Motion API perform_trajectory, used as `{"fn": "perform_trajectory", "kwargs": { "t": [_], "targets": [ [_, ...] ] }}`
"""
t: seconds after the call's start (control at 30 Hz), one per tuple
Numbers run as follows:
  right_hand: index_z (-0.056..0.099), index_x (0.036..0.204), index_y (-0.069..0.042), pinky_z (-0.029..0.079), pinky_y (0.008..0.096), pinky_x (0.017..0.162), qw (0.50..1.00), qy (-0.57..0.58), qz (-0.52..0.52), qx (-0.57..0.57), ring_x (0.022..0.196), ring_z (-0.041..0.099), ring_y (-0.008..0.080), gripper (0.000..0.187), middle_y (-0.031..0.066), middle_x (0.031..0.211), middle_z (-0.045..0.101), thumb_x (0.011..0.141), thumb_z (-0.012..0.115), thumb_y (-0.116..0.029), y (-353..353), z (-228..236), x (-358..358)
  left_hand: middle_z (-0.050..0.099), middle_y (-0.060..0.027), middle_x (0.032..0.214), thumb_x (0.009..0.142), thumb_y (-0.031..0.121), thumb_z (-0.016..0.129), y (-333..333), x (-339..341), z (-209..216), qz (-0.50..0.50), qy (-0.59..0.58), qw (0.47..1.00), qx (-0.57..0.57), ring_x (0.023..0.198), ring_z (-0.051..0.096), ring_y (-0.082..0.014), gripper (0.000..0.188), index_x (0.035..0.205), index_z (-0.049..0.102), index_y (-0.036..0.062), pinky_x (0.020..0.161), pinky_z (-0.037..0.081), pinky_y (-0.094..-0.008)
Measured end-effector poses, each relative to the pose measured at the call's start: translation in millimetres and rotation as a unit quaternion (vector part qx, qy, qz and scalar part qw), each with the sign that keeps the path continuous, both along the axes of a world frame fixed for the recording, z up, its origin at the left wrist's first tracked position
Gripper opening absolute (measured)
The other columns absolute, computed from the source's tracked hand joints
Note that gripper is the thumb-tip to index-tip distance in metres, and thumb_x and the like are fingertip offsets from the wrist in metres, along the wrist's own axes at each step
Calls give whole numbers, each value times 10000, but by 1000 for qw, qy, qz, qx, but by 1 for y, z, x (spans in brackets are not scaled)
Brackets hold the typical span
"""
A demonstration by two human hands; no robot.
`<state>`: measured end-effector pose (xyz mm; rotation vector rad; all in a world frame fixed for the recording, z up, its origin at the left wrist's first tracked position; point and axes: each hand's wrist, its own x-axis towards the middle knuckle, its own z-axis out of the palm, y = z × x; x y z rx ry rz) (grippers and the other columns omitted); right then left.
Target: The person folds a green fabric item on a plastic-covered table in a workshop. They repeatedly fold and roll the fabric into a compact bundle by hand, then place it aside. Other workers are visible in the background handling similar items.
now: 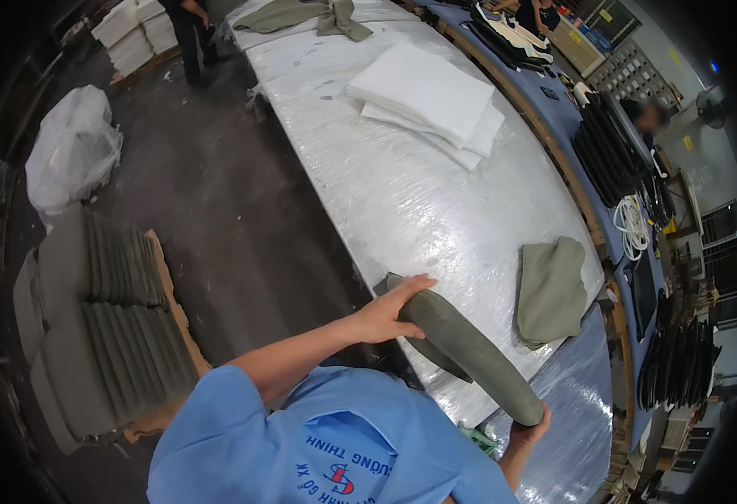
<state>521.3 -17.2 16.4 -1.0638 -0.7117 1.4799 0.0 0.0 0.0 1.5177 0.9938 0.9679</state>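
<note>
I hold a padded olive-grey cushion point(473, 357) on edge at the near edge of a film-covered table point(318, 143). My left hand point(392, 312) grips its far left end, thumb on one side and fingers over the top. At the near right end my right hand point(530, 430) is closed round the corner, its fingers partly hidden. Part of the cushion's underside is hidden behind its curved edge. To the right of it, a loose olive fabric cover point(552, 290) lies on the table.
White padding sheets point(423, 92) are stacked farther up the table, with more olive fabric point(335, 18) beyond. Stacked olive cushions point(108, 328) and a plastic bag point(73, 151) stand on the left floor. A blue table point(566, 126) at right bears black cushions point(608, 151). Another person point(190, 38) stands far left.
</note>
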Motion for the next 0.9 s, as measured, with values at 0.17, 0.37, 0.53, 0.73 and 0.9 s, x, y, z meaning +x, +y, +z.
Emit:
{"fn": "perform_trajectory", "kwargs": {
  "t": [0.17, 0.37, 0.53, 0.73, 0.9],
  "targets": [
    [720, 1274, 5, 459, 356, 1063, 879, -391, 259, -86, 1160, 654, 223, 439, 145, 1215, 738, 1020, 636, -343, 35, 99, -55, -51, -306, 1731, 751, 322, 962, -27, -4, -27, 85, -91, 990, -63, 1629, -6, -396, 1388, 1692, -37, 113, 1315, 128, -454],
    [412, 1583, 2, 375, 465, 1198, 645, -511, 551, 137, 1440, 477, 446, 781, 300, 1560, 469, 1000, 653, -460, 54, 158, -254, -99, -299, 1732, 745, 482, 943, -56, 7, -14, 128, -88, 983, -99, 1631, -51, -376, 1498, 1662, -152, 32, 1320, 97, -437],
    [316, 1605, 57, 349, 487, 1218, 580, -534, 592, 166, 1469, 416, 497, 763, 338, 1601, 384, 1079, 515, -459, 68, 135, -328, -42, -291, 1738, 750, 492, 939, -67, 18, -22, 156, -180, 954, -183, 1631, -5, -348, 1508, 1639, -157, -39, 1319, 107, -412],
    [281, 1618, 71, 306, 460, 1244, 564, -469, 665, 141, 1533, 346, 459, 774, 336, 1640, 328, 1078, 519, -429, 98, 116, -360, -29, -229, 1762, 796, 439, 917, -73, 16, -27, 179, -183, 949, -185, 1635, 19, -295, 1433, 1655, -140, -3, 1316, 128, -399],
    [264, 1631, 60, 262, 446, 1266, 547, -472, 683, 107, 1562, 304, 433, 750, 319, 1676, 273, 1073, 516, -373, 113, 117, -386, -45, -177, 1773, 1099, 483, 524, -64, 15, -30, 226, -383, 865, -234, 1637, -29, -251, 951, 1667, -41, -28, 1320, 77, -367]
  ]
}}
